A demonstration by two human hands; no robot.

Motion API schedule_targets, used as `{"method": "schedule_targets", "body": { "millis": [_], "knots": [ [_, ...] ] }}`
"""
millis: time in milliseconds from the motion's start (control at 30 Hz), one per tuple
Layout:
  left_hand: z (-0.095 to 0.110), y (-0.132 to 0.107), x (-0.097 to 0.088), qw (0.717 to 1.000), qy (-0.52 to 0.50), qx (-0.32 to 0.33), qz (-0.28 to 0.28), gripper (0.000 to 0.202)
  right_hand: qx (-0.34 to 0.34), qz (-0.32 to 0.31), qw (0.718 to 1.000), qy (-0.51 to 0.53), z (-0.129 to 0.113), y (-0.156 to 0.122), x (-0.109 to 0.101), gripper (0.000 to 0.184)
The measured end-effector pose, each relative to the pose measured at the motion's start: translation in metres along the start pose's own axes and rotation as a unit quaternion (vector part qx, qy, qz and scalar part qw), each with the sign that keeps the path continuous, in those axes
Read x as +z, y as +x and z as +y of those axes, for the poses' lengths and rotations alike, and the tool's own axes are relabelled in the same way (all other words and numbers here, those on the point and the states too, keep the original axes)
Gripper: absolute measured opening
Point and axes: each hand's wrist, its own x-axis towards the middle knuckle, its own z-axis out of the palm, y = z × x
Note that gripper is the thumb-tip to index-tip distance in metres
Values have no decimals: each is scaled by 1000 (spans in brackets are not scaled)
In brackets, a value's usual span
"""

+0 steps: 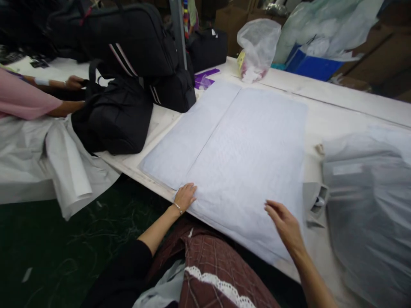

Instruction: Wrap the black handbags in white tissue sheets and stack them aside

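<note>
A stack of thin, bluish-white sheets or flat bags (250, 141) lies spread across the white table, with a seam or edge line running lengthwise through it. My left hand (185, 196), with a bracelet at the wrist, rests on the near edge of this white material, its fingers lying on the surface. Over the right part of the same material is my right hand (285, 224), fingers loosely bent and apart from the thumb, holding nothing. Whether its fingertips touch the surface I cannot tell.
A grey plastic-wrapped bundle (369, 205) lies at right, beside a small white holder (316, 203). Black bags (117, 113) stand at left, where a co-worker's hands (75, 82) handle one. A clear plastic bag (258, 49) and blue box (311, 64) are at the back.
</note>
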Motion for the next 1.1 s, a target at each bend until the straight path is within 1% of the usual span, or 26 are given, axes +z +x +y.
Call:
{"method": "schedule_targets", "body": {
  "millis": [67, 100, 133, 167, 200, 233, 300, 333, 400, 533, 600, 700, 800, 867, 933, 967, 1033, 1067, 1100],
  "knots": [
    [-12, 0, -5, 1000, -26, -10, -10, 44, -15, -102, 995, -15, -22, -5, 55, 34],
    [-16, 0, -7, 999, -34, -17, -15, 39, -34, -154, 987, -39, -34, -6, 83, 35],
    [-19, 1, -8, 999, -41, -26, -19, 34, -58, -196, 976, -75, -45, -7, 110, 39],
    [-21, 2, -8, 998, -50, -37, -24, 30, -80, -225, 963, -124, -56, -9, 135, 45],
    [-22, 3, -9, 996, -61, -50, -29, 28, -100, -243, 949, -176, -65, -11, 155, 51],
    [-23, 5, -9, 995, -71, -62, -35, 28, -115, -253, 934, -226, -72, -14, 171, 55],
    [-21, 9, -8, 991, -92, -85, -49, 31, -131, -257, 910, -299, -81, -22, 189, 61],
    [-20, 12, -8, 989, -101, -95, -55, 33, -138, -256, 902, -318, -82, -25, 193, 63],
    [-16, 18, -6, 984, -116, -115, -65, 34, -151, -255, 894, -335, -81, -32, 193, 65],
    [-6, 29, 0, 977, -140, -136, -81, 22, -166, -260, 889, -338, -74, -35, 188, 65],
    [-2, 32, 2, 975, -150, -139, -83, 18, -165, -260, 891, -333, -71, -34, 187, 64],
    [1, 32, 2, 972, -162, -152, -76, 18, -158, -264, 901, -305, -69, -32, 186, 62],
    [-1, 33, 2, 967, -177, -173, -69, 19, -158, -259, 917, -259, -66, -31, 181, 62],
    [-3, 34, 3, 962, -190, -188, -64, 19, -176, -245, 923, -239, -63, -30, 177, 60],
    [-5, 33, 5, 955, -205, -205, -58, 20, -199, -238, 922, -230, -58, -30, 176, 49],
    [-5, 32, 7, 951, -215, -215, -56, 20, -204, -236, 924, -221, -56, -30, 176, 38],
    [-4, 28, 11, 940, -241, -234, -55, 20, -190, -228, 936, -188, -50, -30, 179, 18],
    [-3, 25, 12, 934, -257, -242, -56, 20, -177, -222, 944, -169, -47, -30, 180, 13],
    [-2, 21, 14, 928, -272, -248, -58, 21, -164, -215, 951, -151, -45, -30, 181, 13]
  ]
}}
